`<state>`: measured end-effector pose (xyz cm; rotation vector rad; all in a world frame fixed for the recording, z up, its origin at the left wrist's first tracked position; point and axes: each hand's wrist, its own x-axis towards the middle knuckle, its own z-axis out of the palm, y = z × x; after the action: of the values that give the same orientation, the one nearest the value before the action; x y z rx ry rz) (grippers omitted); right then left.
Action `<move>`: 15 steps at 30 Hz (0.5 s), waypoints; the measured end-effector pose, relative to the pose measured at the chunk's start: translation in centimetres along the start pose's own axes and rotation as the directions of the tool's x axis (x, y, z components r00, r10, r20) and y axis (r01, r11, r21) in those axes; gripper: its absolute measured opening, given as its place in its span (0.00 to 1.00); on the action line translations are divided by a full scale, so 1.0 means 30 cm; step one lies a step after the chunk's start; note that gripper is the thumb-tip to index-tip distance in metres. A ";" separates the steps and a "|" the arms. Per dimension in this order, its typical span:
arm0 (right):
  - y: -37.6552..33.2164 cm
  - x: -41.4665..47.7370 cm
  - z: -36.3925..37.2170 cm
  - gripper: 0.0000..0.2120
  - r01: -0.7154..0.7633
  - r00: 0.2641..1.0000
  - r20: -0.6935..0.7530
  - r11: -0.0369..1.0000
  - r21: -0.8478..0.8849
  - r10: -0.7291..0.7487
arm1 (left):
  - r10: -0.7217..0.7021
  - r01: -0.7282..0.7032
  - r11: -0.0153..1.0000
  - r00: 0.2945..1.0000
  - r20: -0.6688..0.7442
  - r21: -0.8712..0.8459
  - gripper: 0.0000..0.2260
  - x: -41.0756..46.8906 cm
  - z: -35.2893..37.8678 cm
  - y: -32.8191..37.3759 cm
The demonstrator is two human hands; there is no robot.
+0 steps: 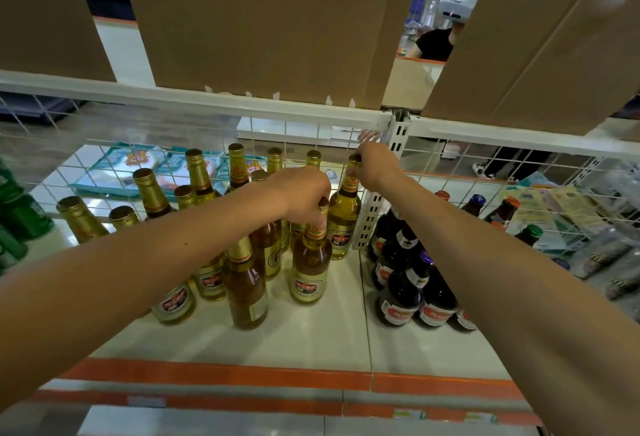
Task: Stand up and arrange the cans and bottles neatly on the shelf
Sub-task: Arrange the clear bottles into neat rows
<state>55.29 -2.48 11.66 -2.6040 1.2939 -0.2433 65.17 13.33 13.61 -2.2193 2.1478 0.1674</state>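
White shelf (311, 342) — orange-edged, wire grid (104, 165) behind.

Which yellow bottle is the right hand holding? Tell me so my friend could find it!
Find the white slotted divider that splits the shelf, with dark bottles on its right. The golden bottle standing closest on its left, toward the back, is the one. Only it is gripped at the top by the right hand; the left hand grips the front bottle instead.
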 end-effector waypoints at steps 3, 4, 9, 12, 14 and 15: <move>0.006 0.004 -0.005 0.15 0.009 1.000 0.006 1.000 -0.017 -0.009 | -0.001 0.002 1.000 1.000 0.005 -0.028 0.20 0.000 0.003 -0.006; 0.004 0.003 -0.005 0.17 0.011 1.000 0.006 1.000 -0.019 -0.011 | -0.004 0.004 0.999 1.000 0.011 -0.046 0.20 0.000 0.008 -0.008; -0.012 0.001 -0.009 0.17 -0.002 1.000 -0.007 1.000 -0.007 0.002 | -0.015 0.021 0.992 0.999 0.049 -0.124 0.17 0.006 0.027 -0.017; -0.010 -0.007 -0.015 0.09 -0.018 1.000 0.009 0.999 0.031 0.017 | -0.027 0.034 0.982 0.999 0.041 -0.183 0.17 0.009 0.033 -0.018; -0.010 -0.016 -0.019 0.10 -0.010 1.000 0.015 0.999 0.053 0.009 | -0.039 0.045 0.973 0.999 0.031 -0.227 0.16 0.008 0.038 -0.021; -0.012 -0.023 -0.022 0.11 -0.001 1.000 0.019 0.998 0.061 0.000 | -0.047 0.052 0.968 0.999 0.027 -0.244 0.16 0.007 0.040 -0.022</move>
<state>54.98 -1.81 12.35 -2.5488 1.2602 -0.2531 65.79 13.27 12.38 -2.3821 2.1629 0.4763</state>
